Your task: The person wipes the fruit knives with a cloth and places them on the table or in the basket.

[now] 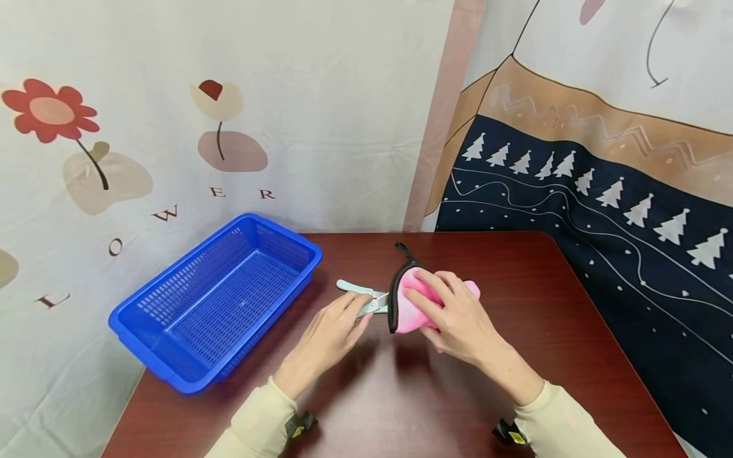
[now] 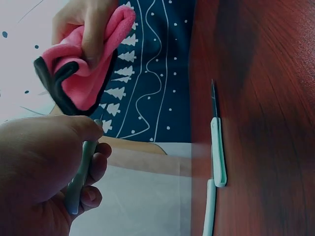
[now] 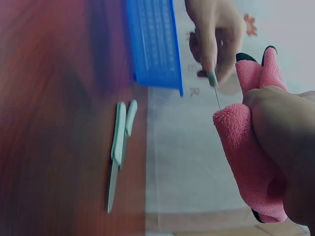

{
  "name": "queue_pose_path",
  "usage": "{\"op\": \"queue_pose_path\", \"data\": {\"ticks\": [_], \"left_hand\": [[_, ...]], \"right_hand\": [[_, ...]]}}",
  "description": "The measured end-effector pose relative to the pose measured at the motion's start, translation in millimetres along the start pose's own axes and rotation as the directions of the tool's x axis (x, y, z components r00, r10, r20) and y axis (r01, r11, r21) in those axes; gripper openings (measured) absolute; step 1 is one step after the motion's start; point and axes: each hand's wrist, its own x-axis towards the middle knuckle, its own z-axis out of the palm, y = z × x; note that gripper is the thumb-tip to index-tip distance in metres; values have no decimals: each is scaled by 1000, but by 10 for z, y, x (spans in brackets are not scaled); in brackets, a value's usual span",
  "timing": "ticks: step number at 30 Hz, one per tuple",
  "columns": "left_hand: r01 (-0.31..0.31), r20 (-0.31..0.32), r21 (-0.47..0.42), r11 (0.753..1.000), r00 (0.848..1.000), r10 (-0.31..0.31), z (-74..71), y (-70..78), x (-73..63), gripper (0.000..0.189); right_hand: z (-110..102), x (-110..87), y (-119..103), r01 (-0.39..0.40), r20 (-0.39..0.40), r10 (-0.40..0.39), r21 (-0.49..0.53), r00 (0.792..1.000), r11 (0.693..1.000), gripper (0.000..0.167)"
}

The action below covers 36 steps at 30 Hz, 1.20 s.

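Observation:
My left hand (image 1: 335,323) grips the pale green handle of a knife (image 2: 81,172). Its thin blade points at a pink cloth (image 1: 413,306) and appears edge-on in the right wrist view; whether it touches the cloth I cannot tell. Bunched and folded, the cloth has black edging and a black loop (image 1: 405,250). My right hand (image 1: 458,318) holds it from the right, fingers pressed into the folds. Below both hands, a second knife (image 3: 117,142) with a pale green handle lies on the table. Beside it rests another pale green handle (image 3: 131,117), its far end partly hidden.
A blue perforated plastic basket (image 1: 229,305) stands on the left of the dark red wooden table (image 1: 515,267). Behind the table hangs a printed cloth backdrop (image 1: 343,114) with flowers, letters and trees.

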Motion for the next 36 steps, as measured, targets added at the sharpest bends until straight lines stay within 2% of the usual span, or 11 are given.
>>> {"op": "queue_pose_path", "data": {"ticks": [3, 4, 8, 13, 22, 28, 36], "left_hand": [[4, 14, 6, 1000, 1000, -4, -31, 30, 29, 24], [14, 38, 13, 1000, 999, -15, -104, 100, 73, 24], [38, 89, 50, 998, 995, -43, -184, 176, 124, 28], [62, 117, 54, 997, 991, -68, -224, 200, 136, 32], [84, 120, 28, 996, 989, -87, -225, 196, 118, 35], [70, 113, 40, 997, 991, -74, -208, 193, 106, 37], [94, 130, 17, 995, 987, -95, -220, 203, 108, 29]], "right_hand": [[39, 52, -93, 37, -9, -37, 7, 999, 999, 74], [53, 68, -120, 50, -11, -50, 10, 999, 999, 74], [106, 118, -208, 100, -14, -100, 13, 995, 995, 71], [157, 144, -271, 129, -6, -129, -1, 992, 992, 66], [179, 124, -274, 139, 43, -136, -60, 990, 989, 63], [155, 103, -238, 127, 60, -123, -75, 991, 989, 67], [139, 60, -169, 91, 63, -87, -66, 994, 994, 68]]}}
